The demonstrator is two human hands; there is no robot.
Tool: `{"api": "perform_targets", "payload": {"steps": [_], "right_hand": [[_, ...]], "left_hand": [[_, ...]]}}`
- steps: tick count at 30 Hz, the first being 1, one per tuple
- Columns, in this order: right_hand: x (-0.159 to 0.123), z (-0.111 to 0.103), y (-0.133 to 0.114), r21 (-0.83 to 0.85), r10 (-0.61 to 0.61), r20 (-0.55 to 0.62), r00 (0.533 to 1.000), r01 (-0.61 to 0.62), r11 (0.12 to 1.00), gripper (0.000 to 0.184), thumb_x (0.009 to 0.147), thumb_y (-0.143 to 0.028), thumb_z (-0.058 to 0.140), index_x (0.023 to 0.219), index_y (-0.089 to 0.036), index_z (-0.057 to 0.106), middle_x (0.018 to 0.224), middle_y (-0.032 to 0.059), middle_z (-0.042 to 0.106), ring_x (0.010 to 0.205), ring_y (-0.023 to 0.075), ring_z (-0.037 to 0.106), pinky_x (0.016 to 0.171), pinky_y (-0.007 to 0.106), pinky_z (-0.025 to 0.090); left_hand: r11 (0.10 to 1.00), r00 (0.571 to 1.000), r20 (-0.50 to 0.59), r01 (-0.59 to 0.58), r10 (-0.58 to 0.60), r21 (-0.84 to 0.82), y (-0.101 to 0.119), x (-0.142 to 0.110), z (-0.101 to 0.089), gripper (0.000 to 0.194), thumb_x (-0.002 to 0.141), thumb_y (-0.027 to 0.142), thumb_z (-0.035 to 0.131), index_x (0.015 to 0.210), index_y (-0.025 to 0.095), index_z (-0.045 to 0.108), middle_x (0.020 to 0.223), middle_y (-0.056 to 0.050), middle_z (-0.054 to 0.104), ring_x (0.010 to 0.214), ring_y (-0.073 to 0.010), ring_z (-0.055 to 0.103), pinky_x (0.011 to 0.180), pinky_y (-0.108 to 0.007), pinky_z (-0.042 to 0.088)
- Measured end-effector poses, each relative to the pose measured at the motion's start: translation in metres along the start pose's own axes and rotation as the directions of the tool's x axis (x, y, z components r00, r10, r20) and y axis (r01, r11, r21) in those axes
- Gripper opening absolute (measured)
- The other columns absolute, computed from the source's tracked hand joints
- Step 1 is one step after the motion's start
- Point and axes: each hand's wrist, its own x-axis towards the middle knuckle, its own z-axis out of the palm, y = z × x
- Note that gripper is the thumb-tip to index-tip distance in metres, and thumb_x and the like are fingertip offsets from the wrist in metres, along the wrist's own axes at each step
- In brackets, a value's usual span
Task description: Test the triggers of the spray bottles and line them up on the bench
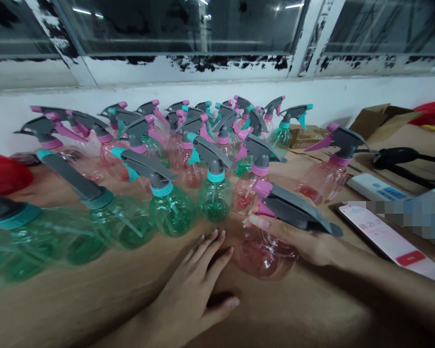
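My right hand [293, 237] is wrapped round the neck of a clear pink spray bottle [266, 256] with a grey and pink trigger head. That bottle stands on the brown tabletop [275, 314], in front of the others. Flat on the table to its left lies my left hand [197, 280], fingers stretched out and holding nothing. Just beyond my left fingertips stand a green spray bottle [214, 195] and another green spray bottle [172, 210], both with grey and turquoise heads. Behind the held bottle is another pink spray bottle [246, 186].
Several more pink and green bottles fill the table back to the white wall [329, 92]. At right are a lit phone [395, 237], a pink bottle [326, 176], a white device [379, 188], a black cabled object [397, 155] and an open cardboard box [382, 123]. Red plastic [7, 173] lies left.
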Motion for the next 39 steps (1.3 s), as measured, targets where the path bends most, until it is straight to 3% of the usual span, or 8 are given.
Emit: {"api": "perform_targets", "payload": {"steps": [4, 9, 15, 20, 23, 29, 34, 39], "right_hand": [[0.002, 0.001, 0.001, 0.065, -0.037, 0.048, 0.998, 0.034, 0.997, 0.025, 0.081, -0.047, 0.060, 0.085, -0.025, 0.069, 0.081, 0.0039, 0.072, 0.089, 0.0269, 0.069, 0.084, 0.047, 0.056], [0.007, 0.005, -0.006, 0.247, -0.050, 0.124, 0.991, 0.018, 0.969, 0.026, 0.084, -0.043, 0.059, 0.101, -0.027, 0.070, 0.092, 0.0024, 0.074, 0.093, 0.0215, 0.069, 0.087, 0.037, 0.055], [0.006, 0.007, -0.007, 0.283, -0.078, 0.117, 0.990, 0.042, 0.958, 0.021, 0.083, -0.039, 0.061, 0.097, -0.027, 0.071, 0.088, 0.0005, 0.075, 0.081, 0.0164, 0.072, 0.087, 0.033, 0.055], [0.005, 0.006, -0.004, 0.301, -0.045, 0.163, 0.986, -0.006, 0.953, 0.024, 0.085, -0.042, 0.059, 0.101, -0.028, 0.070, 0.098, 0.0007, 0.074, 0.091, 0.0169, 0.070, 0.093, 0.033, 0.052], [0.006, 0.006, -0.005, 0.298, -0.040, 0.169, 0.985, -0.013, 0.954, 0.025, 0.084, -0.042, 0.059, 0.101, -0.028, 0.070, 0.101, 0.0014, 0.074, 0.096, 0.0177, 0.069, 0.093, 0.031, 0.052], [0.006, 0.006, -0.009, 0.269, -0.041, 0.167, 0.985, -0.006, 0.963, 0.024, 0.085, -0.042, 0.058, 0.096, -0.026, 0.071, 0.092, 0.0013, 0.075, 0.087, 0.0179, 0.071, 0.090, 0.033, 0.054], [0.006, 0.006, -0.006, 0.163, -0.057, 0.094, 0.994, 0.041, 0.986, 0.020, 0.083, -0.040, 0.060, 0.088, -0.025, 0.071, 0.082, 0.0005, 0.075, 0.087, 0.0185, 0.071, 0.080, 0.029, 0.057], [0.007, 0.006, -0.003, 0.119, -0.080, 0.072, 0.994, 0.071, 0.990, 0.020, 0.083, -0.040, 0.061, 0.089, -0.024, 0.071, 0.087, 0.0011, 0.075, 0.084, 0.0181, 0.071, 0.080, 0.031, 0.058]], "left_hand": [[1.000, 1.000, 0.003, 0.014, -0.014, -0.003, 0.000, -0.001, 0.001, 0.062, 0.091, 0.052, 0.052, 0.139, 0.016, 0.039, 0.151, -0.013, 0.026, 0.135, -0.0330, 0.028, 0.102, -0.049, 0.037], [1.000, 1.000, -0.010, 0.013, -0.013, -0.002, -0.001, -0.001, 0.002, 0.062, 0.091, 0.052, 0.051, 0.140, 0.016, 0.038, 0.150, -0.013, 0.027, 0.135, -0.0323, 0.028, 0.102, -0.049, 0.037], [1.000, 1.000, 0.013, 0.016, -0.015, -0.017, -0.002, 0.000, 0.002, 0.062, 0.092, 0.054, 0.049, 0.140, 0.016, 0.038, 0.151, -0.014, 0.026, 0.135, -0.0329, 0.028, 0.102, -0.050, 0.037], [0.999, 1.000, -0.001, 0.022, -0.022, -0.038, -0.002, -0.001, 0.002, 0.061, 0.091, 0.053, 0.050, 0.140, 0.018, 0.038, 0.150, -0.012, 0.027, 0.135, -0.0321, 0.028, 0.104, -0.048, 0.034], [0.999, 1.000, 0.002, 0.025, -0.025, -0.043, -0.002, -0.001, 0.001, 0.062, 0.091, 0.053, 0.051, 0.140, 0.018, 0.038, 0.150, -0.012, 0.028, 0.135, -0.0320, 0.028, 0.104, -0.048, 0.035], [0.999, 1.000, 0.021, 0.016, -0.015, -0.029, -0.001, -0.001, 0.001, 0.062, 0.092, 0.052, 0.050, 0.141, 0.016, 0.036, 0.151, -0.014, 0.024, 0.137, -0.0319, 0.024, 0.104, -0.049, 0.035], [1.000, 1.000, 0.024, 0.006, -0.006, -0.018, -0.002, -0.001, 0.001, 0.063, 0.092, 0.052, 0.050, 0.141, 0.017, 0.034, 0.151, -0.013, 0.025, 0.137, -0.0316, 0.024, 0.104, -0.049, 0.035], [1.000, 1.000, 0.022, 0.006, -0.006, -0.013, -0.002, 0.002, -0.001, 0.061, 0.091, 0.050, 0.052, 0.140, 0.015, 0.037, 0.150, -0.015, 0.027, 0.137, -0.0320, 0.025, 0.103, -0.051, 0.036]]}}
